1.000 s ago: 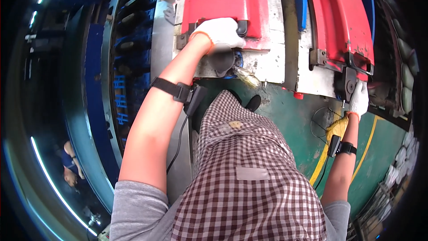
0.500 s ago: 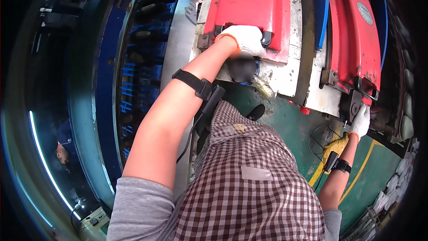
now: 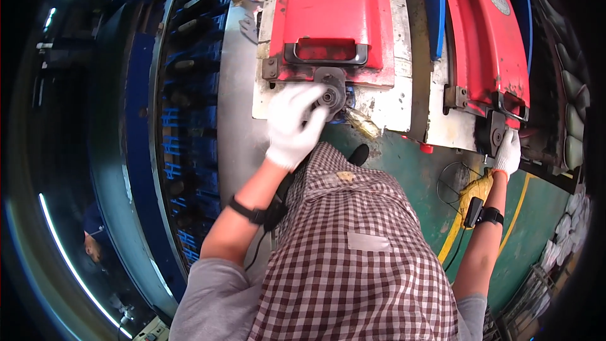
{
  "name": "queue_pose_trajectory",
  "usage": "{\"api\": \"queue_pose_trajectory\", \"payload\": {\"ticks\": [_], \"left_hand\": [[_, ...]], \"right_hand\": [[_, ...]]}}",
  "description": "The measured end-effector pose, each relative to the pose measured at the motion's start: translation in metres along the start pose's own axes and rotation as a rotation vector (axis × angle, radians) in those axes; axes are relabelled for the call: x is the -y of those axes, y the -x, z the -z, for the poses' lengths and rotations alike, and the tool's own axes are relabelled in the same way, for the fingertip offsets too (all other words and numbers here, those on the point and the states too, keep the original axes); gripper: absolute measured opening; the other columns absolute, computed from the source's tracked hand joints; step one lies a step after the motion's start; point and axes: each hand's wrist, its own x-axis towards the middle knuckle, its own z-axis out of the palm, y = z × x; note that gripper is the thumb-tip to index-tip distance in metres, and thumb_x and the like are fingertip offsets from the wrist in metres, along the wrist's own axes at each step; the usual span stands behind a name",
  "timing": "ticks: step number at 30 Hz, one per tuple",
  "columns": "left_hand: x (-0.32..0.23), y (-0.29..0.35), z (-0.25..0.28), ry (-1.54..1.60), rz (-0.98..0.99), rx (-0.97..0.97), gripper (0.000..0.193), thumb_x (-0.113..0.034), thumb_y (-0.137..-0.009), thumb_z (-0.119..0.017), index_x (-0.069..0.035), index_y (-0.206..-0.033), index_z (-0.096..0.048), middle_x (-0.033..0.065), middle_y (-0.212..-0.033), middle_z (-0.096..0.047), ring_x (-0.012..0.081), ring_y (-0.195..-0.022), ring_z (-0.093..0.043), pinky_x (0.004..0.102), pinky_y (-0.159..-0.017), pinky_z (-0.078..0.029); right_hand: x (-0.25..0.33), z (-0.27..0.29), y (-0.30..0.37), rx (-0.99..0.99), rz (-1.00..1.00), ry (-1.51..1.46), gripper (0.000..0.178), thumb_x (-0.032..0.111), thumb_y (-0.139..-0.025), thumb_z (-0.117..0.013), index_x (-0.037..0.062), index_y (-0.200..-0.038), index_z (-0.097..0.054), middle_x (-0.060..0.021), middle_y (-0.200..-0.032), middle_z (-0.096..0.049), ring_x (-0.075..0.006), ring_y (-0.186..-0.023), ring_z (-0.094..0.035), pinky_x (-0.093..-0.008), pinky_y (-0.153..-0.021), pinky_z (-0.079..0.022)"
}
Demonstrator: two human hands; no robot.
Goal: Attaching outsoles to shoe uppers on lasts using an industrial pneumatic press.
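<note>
My left hand (image 3: 295, 121), in a white knit glove, is beside a dark metal latch plate with a round roller (image 3: 329, 95). Its thumb and fingers are spread at the roller's left side, slightly blurred. Just above is the black handle (image 3: 326, 53) of a red machine cover (image 3: 334, 6), which is down on a pale worn metal base (image 3: 394, 104). To the right, my gloved right hand (image 3: 508, 153) grips the lower edge of a black latch plate (image 3: 495, 134) below a second red cover (image 3: 489, 44). Its fingertips are partly hidden.
Blue panels (image 3: 435, 9) flank the right cover. A red button (image 3: 427, 149) sits on the base's front edge. Below lie a yellow bundle (image 3: 475, 192) and a wire ring on the green floor (image 3: 404, 183). Dark racks stand left; another person (image 3: 93, 246) is far left.
My left hand has let go of the left cover's handle and moved down to the latch roller. My right hand stays at the right latch plate. The view has shifted slightly.
</note>
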Motion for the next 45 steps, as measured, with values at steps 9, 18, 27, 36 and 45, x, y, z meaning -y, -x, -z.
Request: {"api": "queue_pose_trajectory", "payload": {"ticks": [9,18,27,36,45], "left_hand": [[0.068,0.26,0.017,0.372,1.695,0.903,0.068,-0.046,-0.096,-0.07,0.002,-0.143,-0.057,0.0251,-0.137,-0.064,0.0293,-0.126,-0.062,0.0356,-0.108,-0.047],[-0.052,0.064,0.163,0.935,1.026,0.276,0.06,-0.04,-0.107,-0.043,0.004,-0.149,-0.046,0.0235,-0.146,-0.056,0.0338,-0.133,-0.057,0.0444,-0.114,-0.047],[-0.155,-0.039,0.117,1.707,-0.052,1.162,0.051,-0.034,-0.094,-0.067,-0.003,-0.135,-0.064,0.0131,-0.099,-0.07,0.0375,-0.1,-0.066,0.0783,-0.111,-0.009],[-0.152,-0.038,0.106,1.704,-0.144,1.235,0.05,-0.034,-0.096,-0.065,-0.009,-0.139,-0.062,0.0127,-0.112,-0.071,0.0361,-0.102,-0.064,0.0806,-0.109,-0.014],[-0.132,-0.042,0.11,1.793,-0.162,1.265,0.049,-0.03,-0.092,-0.069,-0.013,-0.137,-0.063,0.0113,-0.095,-0.071,0.0375,-0.096,-0.066,0.0775,-0.107,-0.019]], "right_hand": [[-0.004,0.0,-0.006,0.069,0.072,-0.129,0.05,0.049,-0.104,-0.043,0.0122,-0.126,-0.07,-0.0163,-0.113,-0.074,-0.0364,-0.104,-0.071,-0.0447,-0.089,-0.052],[-0.014,-0.004,-0.008,0.057,0.079,-0.163,0.047,0.045,-0.104,-0.044,0.0102,-0.124,-0.07,-0.0143,-0.111,-0.075,-0.0294,-0.1,-0.072,-0.0414,-0.088,-0.052],[-0.026,-0.012,-0.024,0.09,0.144,-0.169,0.046,0.041,-0.106,-0.046,0.0061,-0.124,-0.069,-0.0141,-0.112,-0.074,-0.0251,-0.101,-0.07,-0.0379,-0.091,-0.051],[0.161,0.076,0.148,0.251,0.525,-0.752,0.028,0.012,-0.096,-0.066,-0.0004,-0.121,-0.069,-0.0084,-0.117,-0.069,-0.0191,-0.109,-0.063,-0.0349,-0.099,-0.049],[0.253,0.048,0.245,2.187,1.26,-0.833,0.047,0.028,-0.105,-0.06,-0.0071,-0.136,-0.059,-0.0317,-0.14,-0.057,-0.0461,-0.133,-0.055,-0.0522,-0.111,-0.043]]}}
